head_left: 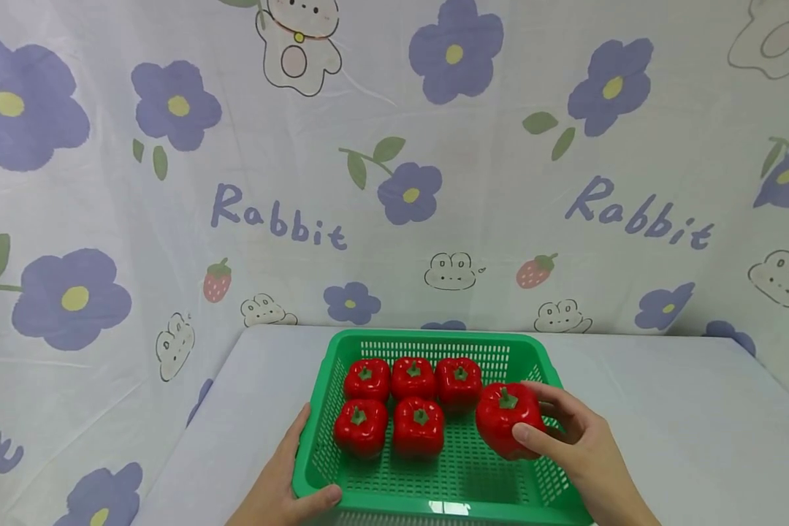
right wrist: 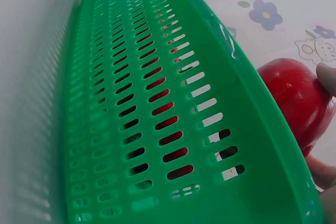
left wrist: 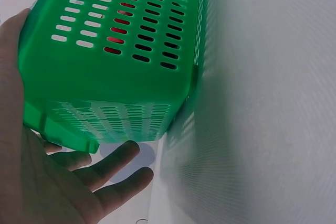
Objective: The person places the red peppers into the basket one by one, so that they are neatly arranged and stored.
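My right hand grips a red bell pepper with a green stem, thumb in front and fingers behind. It is held over the right part of a green plastic basket; in the right wrist view the pepper shows just past the basket's rim. Several more red bell peppers sit inside, in a back row and a front row toward the left. My left hand rests at the basket's front left corner, thumb on the rim; in the left wrist view its fingers are spread and fairly straight.
The basket stands on a white table. Behind it and to the left hangs a pale cloth printed with purple flowers, rabbits and lettering. Slotted basket walls rise beside both hands.
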A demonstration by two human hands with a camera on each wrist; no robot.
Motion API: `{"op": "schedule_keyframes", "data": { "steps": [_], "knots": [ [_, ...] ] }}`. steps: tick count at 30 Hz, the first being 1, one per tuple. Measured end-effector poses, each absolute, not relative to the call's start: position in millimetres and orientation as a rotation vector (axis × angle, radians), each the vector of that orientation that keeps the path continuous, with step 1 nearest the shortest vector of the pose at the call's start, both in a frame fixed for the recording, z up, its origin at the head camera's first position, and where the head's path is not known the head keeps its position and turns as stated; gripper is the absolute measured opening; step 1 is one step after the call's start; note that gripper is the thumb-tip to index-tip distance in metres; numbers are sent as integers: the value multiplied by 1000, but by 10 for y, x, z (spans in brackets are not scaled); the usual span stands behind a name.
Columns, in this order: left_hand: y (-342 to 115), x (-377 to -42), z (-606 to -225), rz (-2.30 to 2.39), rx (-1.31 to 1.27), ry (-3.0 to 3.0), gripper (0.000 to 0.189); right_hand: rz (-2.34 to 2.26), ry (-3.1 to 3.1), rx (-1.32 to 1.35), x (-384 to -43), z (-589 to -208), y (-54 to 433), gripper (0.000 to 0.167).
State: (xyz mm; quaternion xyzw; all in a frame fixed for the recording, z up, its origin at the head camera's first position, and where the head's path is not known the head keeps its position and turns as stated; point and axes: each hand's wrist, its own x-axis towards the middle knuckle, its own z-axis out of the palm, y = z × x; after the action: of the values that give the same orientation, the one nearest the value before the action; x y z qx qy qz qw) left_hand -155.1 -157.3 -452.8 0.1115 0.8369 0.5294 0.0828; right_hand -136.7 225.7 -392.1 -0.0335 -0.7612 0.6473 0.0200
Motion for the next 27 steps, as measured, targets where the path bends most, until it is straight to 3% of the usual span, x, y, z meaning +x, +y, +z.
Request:
{"op": "schedule_keyframes", "data": {
  "steps": [27],
  "knots": [
    [-1580,-1566,-4547,1511,340,2582,101,1896,-2576,201,-1546,-3981,2253,62]
  ]
}}
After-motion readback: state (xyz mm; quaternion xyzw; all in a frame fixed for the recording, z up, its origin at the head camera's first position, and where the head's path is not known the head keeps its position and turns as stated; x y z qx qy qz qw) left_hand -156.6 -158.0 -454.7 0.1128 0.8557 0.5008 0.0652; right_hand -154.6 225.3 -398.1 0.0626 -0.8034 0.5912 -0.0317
